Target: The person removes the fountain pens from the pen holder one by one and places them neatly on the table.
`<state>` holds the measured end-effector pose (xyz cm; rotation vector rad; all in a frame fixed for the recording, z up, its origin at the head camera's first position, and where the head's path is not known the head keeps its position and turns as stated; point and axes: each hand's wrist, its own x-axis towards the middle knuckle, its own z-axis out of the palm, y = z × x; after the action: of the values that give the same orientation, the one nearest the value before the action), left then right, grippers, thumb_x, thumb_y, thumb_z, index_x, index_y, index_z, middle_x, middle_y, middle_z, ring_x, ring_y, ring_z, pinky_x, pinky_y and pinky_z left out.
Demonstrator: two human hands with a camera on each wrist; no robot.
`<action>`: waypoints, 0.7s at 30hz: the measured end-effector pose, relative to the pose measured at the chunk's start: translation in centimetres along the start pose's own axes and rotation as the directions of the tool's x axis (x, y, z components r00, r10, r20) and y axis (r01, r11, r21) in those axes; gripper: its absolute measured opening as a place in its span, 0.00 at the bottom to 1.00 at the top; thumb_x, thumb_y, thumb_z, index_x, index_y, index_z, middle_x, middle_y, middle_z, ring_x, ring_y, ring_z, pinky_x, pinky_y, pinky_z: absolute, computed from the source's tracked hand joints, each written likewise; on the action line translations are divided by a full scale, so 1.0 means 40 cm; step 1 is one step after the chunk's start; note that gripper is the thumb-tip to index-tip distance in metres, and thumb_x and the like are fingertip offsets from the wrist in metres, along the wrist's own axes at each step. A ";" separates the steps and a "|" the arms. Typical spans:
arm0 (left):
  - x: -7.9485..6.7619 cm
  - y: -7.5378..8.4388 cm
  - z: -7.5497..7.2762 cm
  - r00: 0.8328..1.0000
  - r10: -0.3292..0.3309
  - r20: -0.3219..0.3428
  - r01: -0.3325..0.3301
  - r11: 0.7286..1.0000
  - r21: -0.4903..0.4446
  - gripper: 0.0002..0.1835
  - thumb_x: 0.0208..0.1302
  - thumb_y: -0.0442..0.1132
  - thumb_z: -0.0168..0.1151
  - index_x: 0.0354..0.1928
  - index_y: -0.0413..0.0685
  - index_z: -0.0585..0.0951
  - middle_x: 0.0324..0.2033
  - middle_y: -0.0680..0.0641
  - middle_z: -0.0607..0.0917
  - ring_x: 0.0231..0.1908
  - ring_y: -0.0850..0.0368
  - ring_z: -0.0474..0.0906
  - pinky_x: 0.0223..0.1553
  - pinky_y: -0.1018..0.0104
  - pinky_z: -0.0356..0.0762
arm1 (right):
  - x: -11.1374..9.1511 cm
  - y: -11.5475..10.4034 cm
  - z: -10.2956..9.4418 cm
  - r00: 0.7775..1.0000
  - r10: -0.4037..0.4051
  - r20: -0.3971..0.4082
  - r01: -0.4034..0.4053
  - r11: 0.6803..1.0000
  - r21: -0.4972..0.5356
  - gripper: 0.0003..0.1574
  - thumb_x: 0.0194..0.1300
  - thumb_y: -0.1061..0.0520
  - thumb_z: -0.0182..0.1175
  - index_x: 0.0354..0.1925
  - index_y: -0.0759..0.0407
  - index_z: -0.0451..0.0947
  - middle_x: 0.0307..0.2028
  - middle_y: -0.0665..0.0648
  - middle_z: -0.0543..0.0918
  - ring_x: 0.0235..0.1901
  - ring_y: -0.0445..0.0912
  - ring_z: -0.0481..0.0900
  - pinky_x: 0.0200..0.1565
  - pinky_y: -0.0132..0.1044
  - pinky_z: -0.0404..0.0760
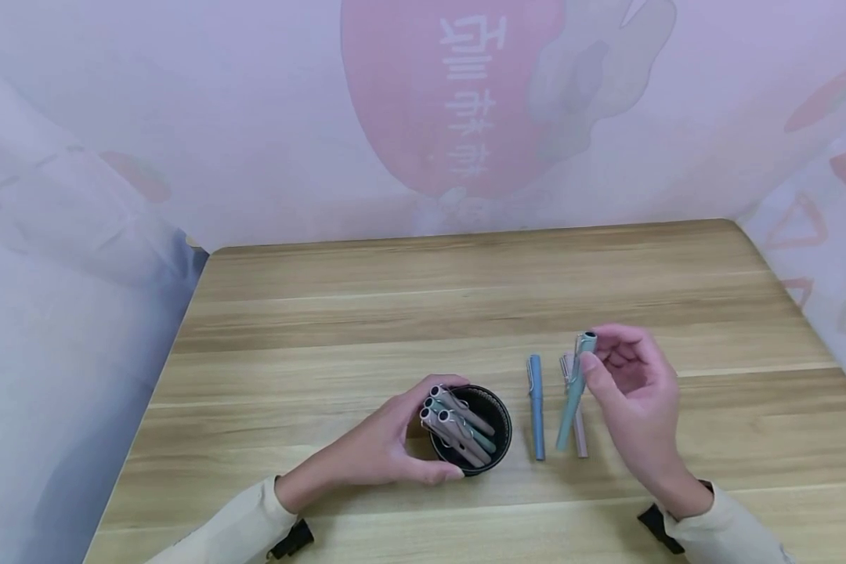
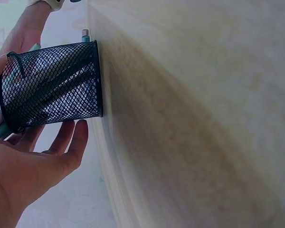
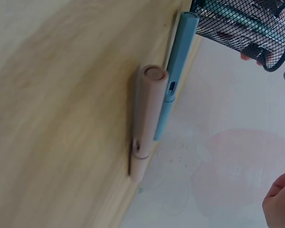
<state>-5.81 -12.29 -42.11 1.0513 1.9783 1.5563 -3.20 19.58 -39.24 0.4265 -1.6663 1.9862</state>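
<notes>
A black mesh pen cup [image 1: 505, 431] stands on the table, and my left hand [image 1: 398, 442] holds it with thumb and fingers around its sides. Several pens [image 1: 475, 419], grey-pink and green, lean in the cup with their clips toward the left hand. To the right, my right hand [image 1: 638, 407] pinches a light green pen [image 1: 569, 411] near its clip end, between thumb and fingers. This pen slants above a pink pen [image 1: 581, 442] and partly covers it in the head view. Left of these lies a blue pen [image 1: 537, 411].
The wooden table [image 1: 395, 313] has a far edge against a pale printed backdrop [image 1: 254, 141]. In the right wrist view, the pink pen [image 3: 149, 109] and blue pen [image 3: 178, 57] lie side by side on the wood, near the mesh cup [image 3: 247, 23].
</notes>
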 end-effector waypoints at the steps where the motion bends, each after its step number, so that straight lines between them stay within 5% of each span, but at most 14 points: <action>1: 0.000 0.000 -0.001 1.000 0.001 0.001 -0.001 1.000 -0.001 0.50 0.63 0.46 0.84 0.82 0.59 0.65 0.68 0.46 0.82 0.65 0.51 0.79 0.71 0.54 0.73 | 0.000 -0.001 -0.006 1.000 0.017 -0.009 -0.017 1.000 -0.015 0.19 0.66 0.83 0.57 0.56 0.83 0.76 0.41 0.61 0.85 0.39 0.46 0.84 0.44 0.29 0.84; 16: -0.007 0.001 -0.002 1.000 -0.008 -0.001 0.008 1.000 0.009 0.49 0.64 0.48 0.83 0.82 0.59 0.65 0.68 0.47 0.82 0.66 0.51 0.78 0.73 0.53 0.71 | 0.007 0.000 -0.080 0.964 0.216 -0.156 -0.239 0.959 -0.150 0.15 0.72 0.76 0.64 0.56 0.75 0.82 0.42 0.59 0.87 0.39 0.44 0.86 0.45 0.28 0.85; 21: -0.006 0.004 -0.001 1.000 -0.006 0.002 0.006 1.000 -0.001 0.49 0.64 0.47 0.83 0.82 0.60 0.65 0.68 0.46 0.82 0.66 0.51 0.79 0.73 0.54 0.71 | 0.012 0.001 -0.105 0.941 0.275 -0.195 -0.317 0.919 -0.234 0.15 0.73 0.74 0.66 0.56 0.73 0.83 0.42 0.58 0.87 0.38 0.43 0.86 0.43 0.27 0.85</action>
<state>-5.66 -12.48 -41.98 1.0450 1.9771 1.5531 -3.29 23.76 -39.85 -0.0878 -1.9475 1.9039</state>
